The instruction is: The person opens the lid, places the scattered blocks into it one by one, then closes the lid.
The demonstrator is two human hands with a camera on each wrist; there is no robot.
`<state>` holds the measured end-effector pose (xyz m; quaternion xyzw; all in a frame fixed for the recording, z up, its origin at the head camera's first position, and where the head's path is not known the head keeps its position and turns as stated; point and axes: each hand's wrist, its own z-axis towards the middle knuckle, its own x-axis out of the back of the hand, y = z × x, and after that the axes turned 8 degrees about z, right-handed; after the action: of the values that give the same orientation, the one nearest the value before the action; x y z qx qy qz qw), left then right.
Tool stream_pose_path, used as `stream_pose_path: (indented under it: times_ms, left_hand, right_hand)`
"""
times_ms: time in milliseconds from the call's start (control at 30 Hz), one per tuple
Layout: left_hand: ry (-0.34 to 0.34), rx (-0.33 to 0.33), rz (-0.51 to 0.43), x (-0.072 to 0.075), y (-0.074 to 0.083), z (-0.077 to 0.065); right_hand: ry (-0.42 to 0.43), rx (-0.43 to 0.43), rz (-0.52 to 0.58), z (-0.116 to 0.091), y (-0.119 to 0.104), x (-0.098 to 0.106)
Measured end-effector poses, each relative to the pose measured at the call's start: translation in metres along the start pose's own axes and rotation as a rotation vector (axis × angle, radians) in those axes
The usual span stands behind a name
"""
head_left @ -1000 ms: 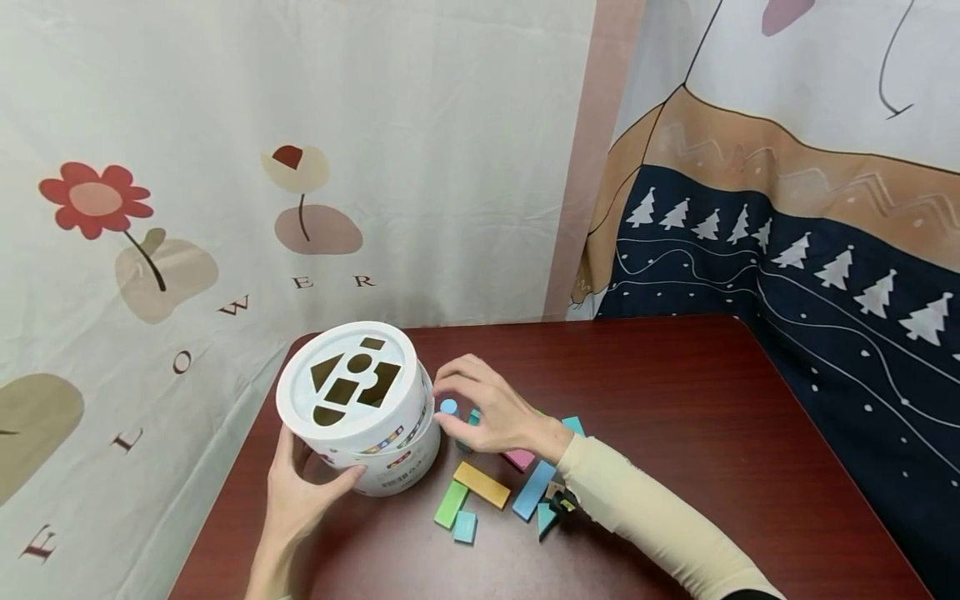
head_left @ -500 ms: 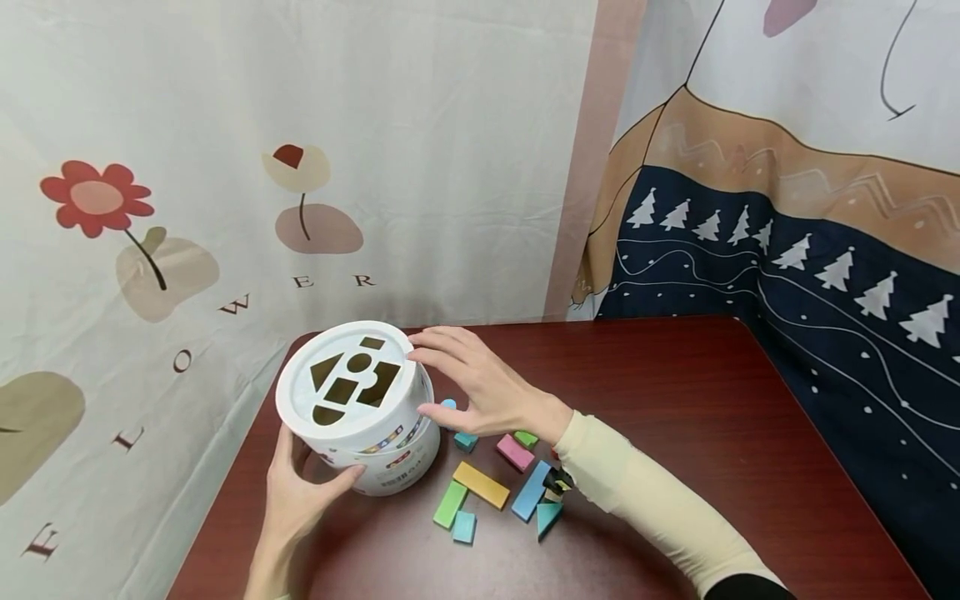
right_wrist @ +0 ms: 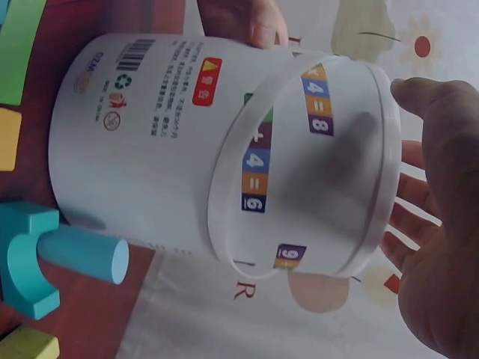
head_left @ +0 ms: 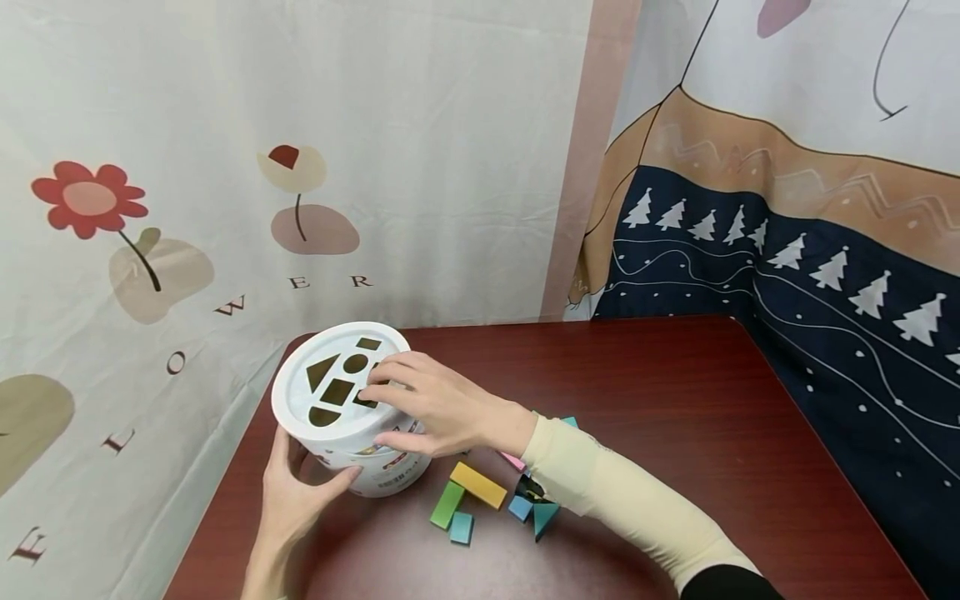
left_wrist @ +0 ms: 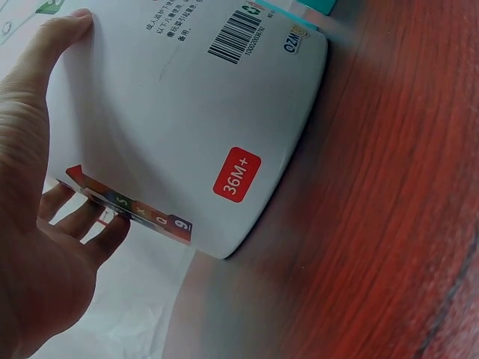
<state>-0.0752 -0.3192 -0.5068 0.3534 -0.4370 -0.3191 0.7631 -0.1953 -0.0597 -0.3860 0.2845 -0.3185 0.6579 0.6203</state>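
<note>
A white bucket [head_left: 393, 477] with a white lid [head_left: 298, 402] stands at the left of the table. Cut into the lid are several shaped holes, among them a triangle, a circle and a half circle. My left hand [head_left: 296, 497] grips the bucket low on its side, thumb on the front and fingers round behind. Over the lid's right part reaches my right hand [head_left: 442, 408], its fingers extended and covering some holes, its thumb lower beside the rim. In the right wrist view the fingers [right_wrist: 419, 191] lie at the lid's edge, and the bucket's handle [right_wrist: 218, 202] hangs round the body.
Right of the bucket lie a yellow block [head_left: 478, 485], a green block [head_left: 447, 505], a small teal block [head_left: 461, 528] and a teal triangle [head_left: 545, 520]. A blue cylinder [right_wrist: 82, 253] and a teal arch block [right_wrist: 19, 258] sit close to the bucket. A curtain hangs behind.
My right hand has moved up and left, from beside the bucket near the blue cylinder to over the lid. The left hand keeps its grip and the bucket stays put.
</note>
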Motion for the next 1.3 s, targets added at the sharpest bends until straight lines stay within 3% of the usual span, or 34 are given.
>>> stream_pose_path:
  times_ms: [300,633,733,967,1300]
  left_hand:
    - [-0.004,0.000,-0.007,0.000,0.000,0.000]
    - [0.019,-0.009,-0.011,-0.002,0.001,-0.002]
    - [0.015,0.003,-0.006,-0.002,0.000,-0.002]
    - [-0.001,0.000,-0.031,-0.002,-0.001,-0.001]
    - [0.007,-0.008,-0.028,-0.001,0.000,-0.001]
  right_hand:
    - [-0.055,-0.028,-0.024,0.001,-0.001,-0.009]
    - [0.012,0.006,-0.002,0.002,-0.001,-0.015]
    - [0.039,0.012,0.053,0.002,0.000,-0.017]
    - [0.091,-0.017,0.310,0.004,0.005,-0.021]
    - [0.059,-0.039,0.344,0.007,0.008,-0.022]
